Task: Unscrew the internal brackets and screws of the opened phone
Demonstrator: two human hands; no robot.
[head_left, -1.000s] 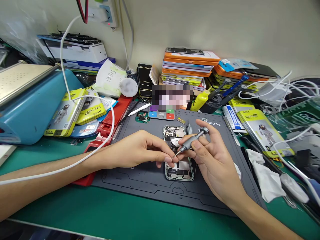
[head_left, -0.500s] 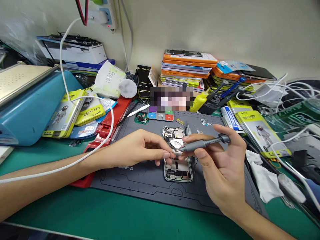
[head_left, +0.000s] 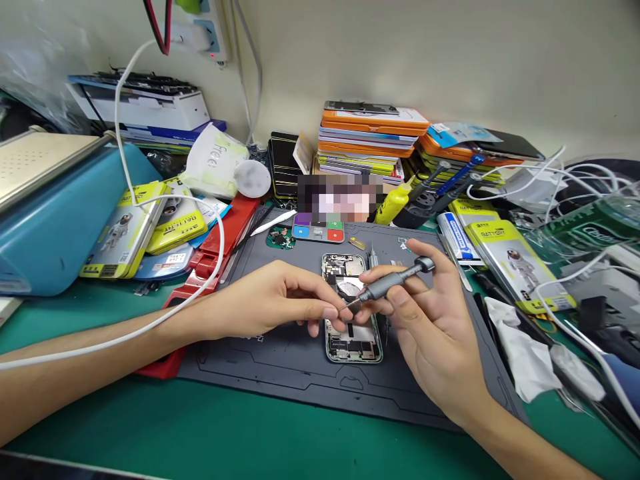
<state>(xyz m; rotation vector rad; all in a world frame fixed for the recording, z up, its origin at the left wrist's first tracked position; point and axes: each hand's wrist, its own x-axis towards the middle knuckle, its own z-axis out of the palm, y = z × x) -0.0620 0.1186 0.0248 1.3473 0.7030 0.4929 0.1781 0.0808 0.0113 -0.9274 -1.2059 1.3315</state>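
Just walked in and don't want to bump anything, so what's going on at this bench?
A person's right hand holds a tilted grey screwdriver, its tip at the left hand's closed thumb and fingers. Whether those fingers pinch something small can't be made out. Below lies an opened phone, inner parts showing, on a dark mat.

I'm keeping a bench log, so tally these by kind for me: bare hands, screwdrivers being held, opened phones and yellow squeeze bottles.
Hands, left hand and right hand: 2
Held screwdriver: 1
Opened phone: 1
Yellow squeeze bottle: 1
Total: 5
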